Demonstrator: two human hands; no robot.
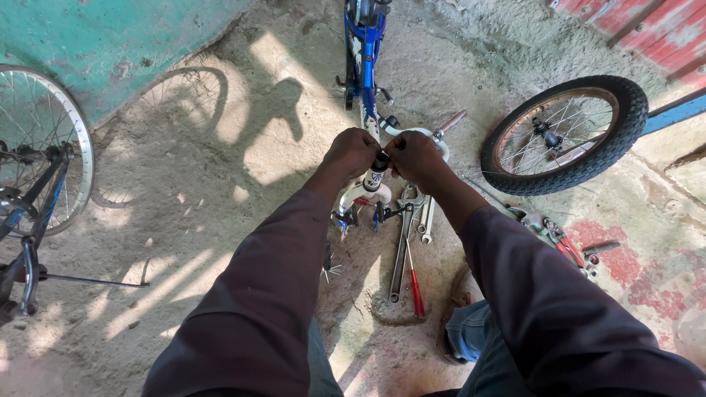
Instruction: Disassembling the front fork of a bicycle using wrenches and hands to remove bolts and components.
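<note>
Both hands met at the black headset piece [381, 161] atop the white fork [365, 192] of the blue bike frame [365, 51], mid-scene. Left hand [351, 152] and right hand [415, 156] — fingers pinched on it. Likely small, rigid, possibly greasy — best gripped at its rim.

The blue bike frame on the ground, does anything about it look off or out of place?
Yes. The blue bike frame lies on the dirt with no front wheel; a loose wheel lies apart to its right. Wrenches and a red screwdriver are scattered beside it. Both hands grip the fork top.
</note>
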